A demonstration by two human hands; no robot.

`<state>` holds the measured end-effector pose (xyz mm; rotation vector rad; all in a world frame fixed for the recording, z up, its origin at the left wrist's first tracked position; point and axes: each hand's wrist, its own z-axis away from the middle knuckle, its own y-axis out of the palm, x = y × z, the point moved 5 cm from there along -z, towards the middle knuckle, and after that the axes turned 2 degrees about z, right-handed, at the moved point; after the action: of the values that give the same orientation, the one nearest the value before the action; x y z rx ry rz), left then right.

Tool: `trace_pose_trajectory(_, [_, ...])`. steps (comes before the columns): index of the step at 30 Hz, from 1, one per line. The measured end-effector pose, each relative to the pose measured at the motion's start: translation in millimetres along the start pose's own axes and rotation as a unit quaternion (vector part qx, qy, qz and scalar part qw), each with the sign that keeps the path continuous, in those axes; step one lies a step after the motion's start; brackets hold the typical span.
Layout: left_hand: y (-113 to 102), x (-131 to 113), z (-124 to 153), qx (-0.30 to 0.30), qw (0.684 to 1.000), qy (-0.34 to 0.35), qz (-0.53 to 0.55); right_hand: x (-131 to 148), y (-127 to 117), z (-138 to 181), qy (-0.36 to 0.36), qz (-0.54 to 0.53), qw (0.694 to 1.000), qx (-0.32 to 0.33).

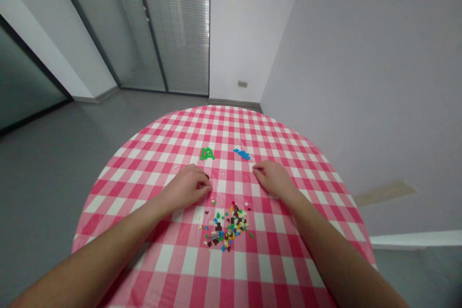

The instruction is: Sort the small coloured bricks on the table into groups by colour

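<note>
Over the left-middle of the table, my left hand (188,185) has its fingers curled together; whatever they may hold is hidden. Dark brown pieces (207,176) show just beyond its fingertips. My right hand (273,178) rests on the right with thumb and fingers pinched, and I cannot make out anything between them. A small group of blue pieces (242,154) lies beyond and left of it. Green pieces (207,154) form another group past my left hand. Nearer to me, between my forearms, spreads a loose heap of small mixed-colour building bricks (231,225).
A red-and-white checked cloth (277,262) covers the round table. Thin pale bits, too small to name, lie near both hands. A grey wall (378,82) stands close on the right, and glass partitions (173,29) rise beyond the grey floor (108,125).
</note>
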<state>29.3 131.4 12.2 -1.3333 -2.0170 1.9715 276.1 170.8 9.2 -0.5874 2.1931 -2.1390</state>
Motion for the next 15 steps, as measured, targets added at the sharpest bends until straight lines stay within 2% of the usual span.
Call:
trace_pose_trajectory(6, [-1.6, 0.0, 0.2, 0.028, 1.000, 0.011, 0.008, 3.5, -1.9, -0.1, -0.004, 0.014, 1.000, -0.001])
trace_pose_trajectory(11, [-2.3, -1.1, -0.7, 0.030, 0.999, 0.011, 0.005, 4.1, 0.1, 0.2, 0.000, -0.011, 1.000, -0.018])
trace_pose_trajectory(15, [-1.6, -3.3, -0.9, 0.035, 0.999, 0.016, 0.011, 23.6, 7.1, 2.2, -0.061, -0.060, 0.995, -0.051])
